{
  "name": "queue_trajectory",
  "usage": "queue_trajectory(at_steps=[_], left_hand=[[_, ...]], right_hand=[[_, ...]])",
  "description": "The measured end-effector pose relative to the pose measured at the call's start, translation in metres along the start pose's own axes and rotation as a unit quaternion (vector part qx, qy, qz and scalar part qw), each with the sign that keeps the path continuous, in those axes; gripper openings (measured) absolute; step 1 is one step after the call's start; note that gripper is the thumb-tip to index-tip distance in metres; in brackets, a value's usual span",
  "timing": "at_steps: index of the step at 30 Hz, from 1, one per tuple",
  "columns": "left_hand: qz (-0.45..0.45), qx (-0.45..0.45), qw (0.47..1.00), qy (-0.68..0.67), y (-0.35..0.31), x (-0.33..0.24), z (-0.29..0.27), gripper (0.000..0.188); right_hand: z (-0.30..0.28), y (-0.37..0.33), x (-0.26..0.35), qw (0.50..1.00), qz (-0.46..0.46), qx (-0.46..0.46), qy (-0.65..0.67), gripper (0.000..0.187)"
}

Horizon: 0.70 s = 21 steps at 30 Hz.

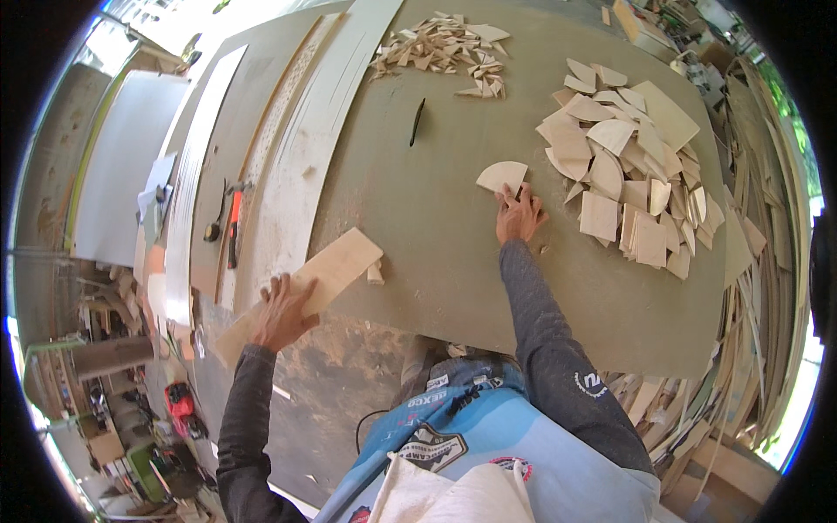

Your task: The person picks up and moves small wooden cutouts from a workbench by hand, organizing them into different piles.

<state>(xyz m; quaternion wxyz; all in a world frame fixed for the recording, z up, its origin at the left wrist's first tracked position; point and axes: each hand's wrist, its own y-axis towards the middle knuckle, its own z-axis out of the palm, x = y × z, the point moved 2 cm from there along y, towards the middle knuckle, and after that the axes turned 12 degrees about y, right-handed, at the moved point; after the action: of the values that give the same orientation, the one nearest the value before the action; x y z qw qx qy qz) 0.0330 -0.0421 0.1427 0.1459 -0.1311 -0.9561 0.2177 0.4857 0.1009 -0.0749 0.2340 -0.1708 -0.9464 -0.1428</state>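
My left hand [283, 315] is closed across a long pale plywood strip [336, 266], its fingers and thumb spanning the width. The strip lies aslant over the near left table edge. A small wood offcut [375, 273] sits beside its far end. Farther right, my right hand [520, 214] has its fingertips on the near edge of a fan-shaped wooden piece [502, 176] lying flat on the table; the grip under the fingers is partly hidden. To the right of that hand spreads a heap of cut wooden pieces [610, 139], some curved, some square.
Small pointed offcuts [445, 45] lie at the back of the table [418, 209]. A thin black tool [418, 122] rests nearer. Long boards [305, 148], an orange-and-black hand tool [234, 228] and a tape measure [212, 231] are on the left. Stacked timber [767, 192] lines the right side.
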Motion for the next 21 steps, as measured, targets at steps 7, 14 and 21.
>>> queue_trajectory(at_steps=[7, 14, 21], left_hand=[[-0.1, 0.044, 0.994, -0.02, -0.153, -0.04, 0.068, 0.086], [-0.303, 0.033, 0.947, -0.105, -0.275, -0.109, 0.187, 0.084], [-0.506, 0.055, 0.828, -0.235, -0.376, -0.21, 0.412, 0.074]], right_hand=[[-0.005, 0.002, -0.01, 0.999, -0.03, 0.02, -0.011, 0.031], [-0.03, 0.015, -0.018, 0.992, -0.085, 0.015, 0.095, 0.036], [-0.029, 0.091, -0.023, 0.959, -0.084, 0.07, 0.262, 0.052]])
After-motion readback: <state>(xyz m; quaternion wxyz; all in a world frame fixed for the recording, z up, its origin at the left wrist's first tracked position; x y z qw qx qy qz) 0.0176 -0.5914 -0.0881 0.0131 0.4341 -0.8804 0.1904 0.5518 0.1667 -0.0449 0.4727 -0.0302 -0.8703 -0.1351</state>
